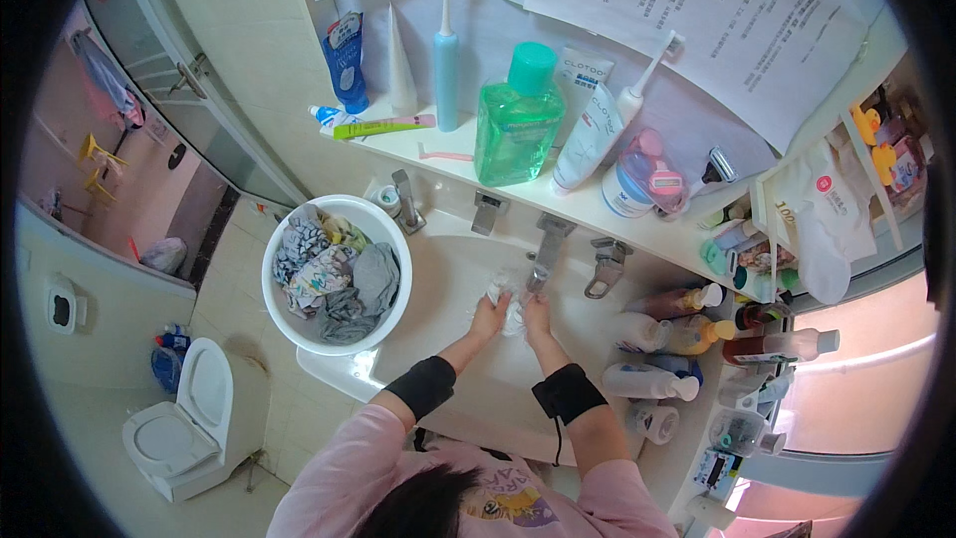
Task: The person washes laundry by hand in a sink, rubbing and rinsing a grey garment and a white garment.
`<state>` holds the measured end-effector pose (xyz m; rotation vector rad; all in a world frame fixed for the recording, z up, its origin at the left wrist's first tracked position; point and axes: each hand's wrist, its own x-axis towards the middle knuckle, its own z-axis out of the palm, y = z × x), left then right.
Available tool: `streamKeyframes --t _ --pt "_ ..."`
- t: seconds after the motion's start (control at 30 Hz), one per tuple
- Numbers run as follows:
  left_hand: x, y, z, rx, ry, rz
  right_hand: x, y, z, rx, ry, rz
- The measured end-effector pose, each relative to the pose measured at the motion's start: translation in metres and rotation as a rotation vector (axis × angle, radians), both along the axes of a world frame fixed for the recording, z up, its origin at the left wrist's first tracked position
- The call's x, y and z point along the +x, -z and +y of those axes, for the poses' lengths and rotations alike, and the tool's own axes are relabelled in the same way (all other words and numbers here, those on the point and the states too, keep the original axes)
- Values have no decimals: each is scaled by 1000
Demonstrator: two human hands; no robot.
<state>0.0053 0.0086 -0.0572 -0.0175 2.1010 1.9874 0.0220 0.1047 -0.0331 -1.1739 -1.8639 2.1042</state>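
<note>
Over the white sink basin [441, 299], my left hand [489, 316] and my right hand [536, 316] hold a small white cloth [512, 320] between them. The cloth is wet and bunched, and its exact kind cannot be made out. Just above it is the spout of the chrome faucet [549, 250], with what looks like water splashing around the fabric. To the left, a round white tub [405, 269] rests on the sink's edge. Crumpled clothes [328, 276], some patterned and some grey, fill it.
A ledge behind the sink carries green mouthwash [519, 123], a blue electric toothbrush [446, 82] and several tubes. Several pump bottles [653, 381] crowd the basin's right side. A chrome lever [603, 269] flanks the faucet. Toilet [179, 418] and open door [187, 82] lie left.
</note>
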Motion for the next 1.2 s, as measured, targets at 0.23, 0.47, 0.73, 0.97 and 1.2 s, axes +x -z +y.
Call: streamKeyframes --t 0.23,0.47,0.73,0.97,1.2 --pt "14 42 12 -356 163 -128 10 -13 13 283 -392 -17" --pt "-9 -25 27 -338 219 -279 37 13 48 299 -222 59" --pt "-2 -3 -25 -35 162 -243 16 3 34 99 -63 -98" --pt "26 -39 44 70 -64 -450 12 12 13 507 -169 35" --pt "17 17 24 -290 115 -309 41 -25 -13 528 -415 63"
